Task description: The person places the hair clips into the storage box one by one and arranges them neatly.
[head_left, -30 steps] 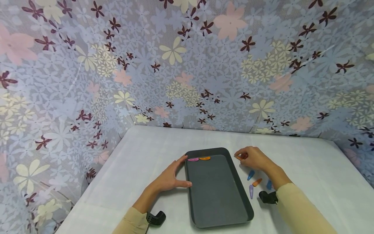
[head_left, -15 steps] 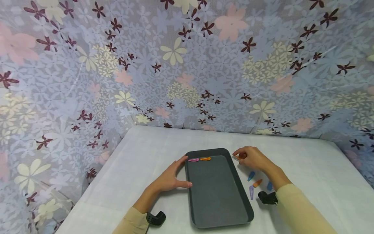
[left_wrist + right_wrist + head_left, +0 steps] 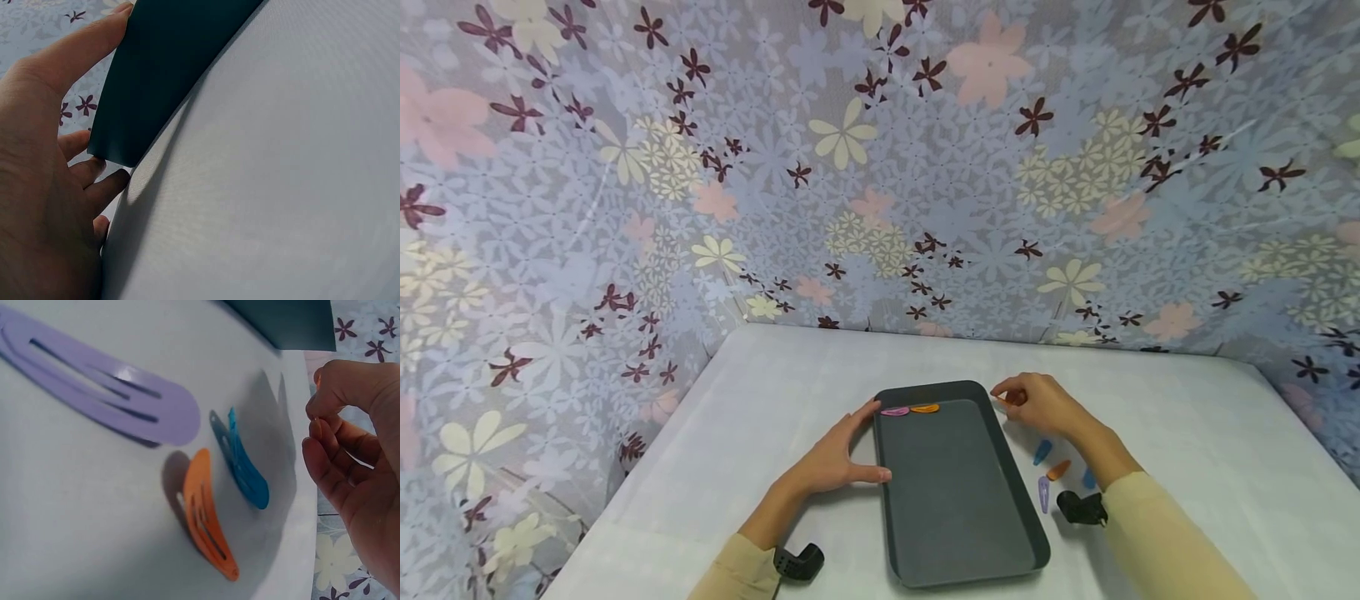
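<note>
A dark grey rectangular tray (image 3: pixel 962 492) lies on the white table. Inside it, along the far edge, a pink snap hair clip (image 3: pixel 895 412) and an orange one (image 3: pixel 925 408) sit end to end. My left hand (image 3: pixel 831 461) steadies the tray's left side, thumb (image 3: pixel 94 50) on the rim and fingers reaching to the far corner. Just outside the far right corner, my right hand (image 3: pixel 1047 408) pinches an orange hair clip (image 3: pixel 1003 401) between thumb and fingertips. The right wrist view shows only a sliver of that clip; the fingers hide the rest.
Right of the tray lie loose hair clips: a blue one (image 3: pixel 1042 452), an orange one (image 3: pixel 1058 470), a purple one (image 3: pixel 1043 494) and another blue one (image 3: pixel 1089 478) partly behind the right wrist. Flowered fabric (image 3: pixel 880 167) hangs behind the table.
My right hand has shifted slightly left, closer to the tray's far right corner, with the orange hair clip in its fingers. The left hand and the tray have stayed put.
</note>
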Tool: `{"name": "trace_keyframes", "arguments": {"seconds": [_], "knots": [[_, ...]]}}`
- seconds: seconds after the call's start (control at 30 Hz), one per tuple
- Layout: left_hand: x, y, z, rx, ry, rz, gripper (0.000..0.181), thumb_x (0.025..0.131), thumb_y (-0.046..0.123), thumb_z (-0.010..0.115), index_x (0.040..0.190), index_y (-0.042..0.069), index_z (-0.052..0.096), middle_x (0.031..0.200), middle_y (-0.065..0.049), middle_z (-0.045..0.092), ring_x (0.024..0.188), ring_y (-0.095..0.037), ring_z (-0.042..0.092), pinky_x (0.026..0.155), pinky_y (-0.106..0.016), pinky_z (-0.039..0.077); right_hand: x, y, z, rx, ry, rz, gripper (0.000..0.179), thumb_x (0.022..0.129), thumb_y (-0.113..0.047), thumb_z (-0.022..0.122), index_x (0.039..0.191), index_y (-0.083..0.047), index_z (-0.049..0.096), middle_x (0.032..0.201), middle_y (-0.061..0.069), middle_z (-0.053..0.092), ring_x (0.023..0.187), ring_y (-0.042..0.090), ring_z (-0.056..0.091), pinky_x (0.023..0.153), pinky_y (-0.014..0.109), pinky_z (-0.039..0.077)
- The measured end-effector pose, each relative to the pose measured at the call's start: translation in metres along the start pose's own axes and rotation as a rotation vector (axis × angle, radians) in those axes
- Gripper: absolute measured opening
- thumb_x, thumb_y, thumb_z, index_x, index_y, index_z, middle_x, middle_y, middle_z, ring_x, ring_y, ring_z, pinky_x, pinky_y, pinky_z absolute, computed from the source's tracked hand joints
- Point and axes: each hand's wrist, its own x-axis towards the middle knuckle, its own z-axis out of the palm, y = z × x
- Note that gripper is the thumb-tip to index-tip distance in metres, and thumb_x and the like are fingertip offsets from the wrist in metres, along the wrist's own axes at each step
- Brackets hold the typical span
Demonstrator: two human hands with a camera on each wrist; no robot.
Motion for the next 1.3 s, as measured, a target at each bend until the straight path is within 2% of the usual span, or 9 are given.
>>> {"name": "trace_keyframes", "arguments": {"seconds": [0.37,0.6,0.93,1.3], "knots": [[-0.004,0.0,-0.003,-0.004,0.012,-0.007,0.104,0.065,0.065,0.074,0.149,0.038,0.019,0.156,0.009,0.024,0.145,-0.024,0.021,0.113,-0.058,0.024,0.004,-0.01,-0.001,0.036,0.02,-0.042,0.028,0.086,-0.011,0.064,0.113,-0.014,0.068,0.09,0.002,0.064,0.076,0.013,0.055,0.063,0.028,0.046],[-0.002,-0.002,0.0,-0.008,0.014,0.007,0.103,0.066,0.064,0.074,0.149,0.039,0.019,0.156,0.011,0.024,0.145,-0.022,0.022,0.113,-0.057,0.025,0.003,-0.013,-0.001,0.043,0.039,-0.034,0.029,0.084,-0.01,0.065,0.113,-0.015,0.069,0.089,0.002,0.063,0.075,0.014,0.054,0.062,0.027,0.046],[0.0,0.001,0.002,-0.021,0.002,0.015,0.103,0.067,0.062,0.075,0.149,0.039,0.018,0.156,0.01,0.023,0.145,-0.023,0.023,0.112,-0.057,0.026,0.0,-0.016,-0.002,0.041,0.034,-0.078,0.029,0.085,-0.009,0.063,0.113,-0.014,0.068,0.089,0.001,0.063,0.076,0.014,0.054,0.064,0.029,0.046],[0.0,0.0,0.002,-0.018,0.012,0.008,0.103,0.066,0.064,0.074,0.149,0.039,0.019,0.156,0.011,0.023,0.145,-0.021,0.022,0.113,-0.057,0.024,0.003,-0.03,-0.003,0.035,0.059,-0.099,0.03,0.083,-0.008,0.064,0.112,-0.013,0.069,0.089,0.002,0.064,0.076,0.014,0.054,0.064,0.029,0.045]]}}
